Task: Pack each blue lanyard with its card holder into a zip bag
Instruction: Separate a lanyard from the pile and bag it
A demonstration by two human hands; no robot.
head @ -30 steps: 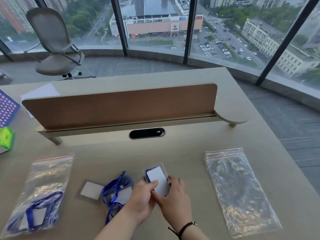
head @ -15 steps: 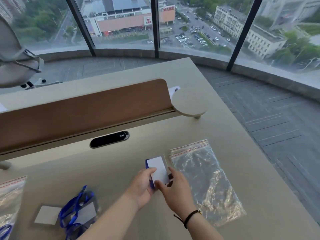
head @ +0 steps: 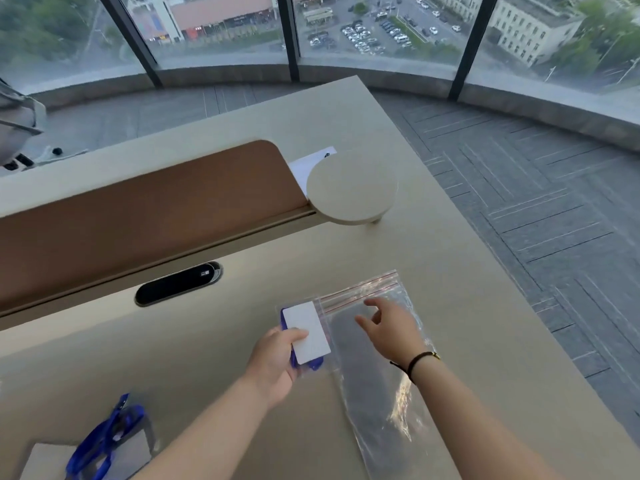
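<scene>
My left hand (head: 277,358) grips a clear card holder (head: 306,332) with a white card in it; folded blue lanyard shows underneath. It is held just above the desk, left of an empty clear zip bag (head: 381,368) with a red seal line, which lies flat. My right hand (head: 388,327) hovers over the bag's upper part, fingers spread and relaxed, holding nothing. A second blue lanyard (head: 104,441) lies with its card holder at the bottom left, next to a loose white card (head: 45,460).
A brown divider panel (head: 145,216) crosses the beige desk (head: 207,341), ending in a round shelf (head: 351,192). A black cable port (head: 178,284) sits in front of it. The desk's right edge drops to grey carpet (head: 536,220).
My right hand has let go of the card holder and moved right over the zip bag. My left hand alone holds the holder. The view has swung right.
</scene>
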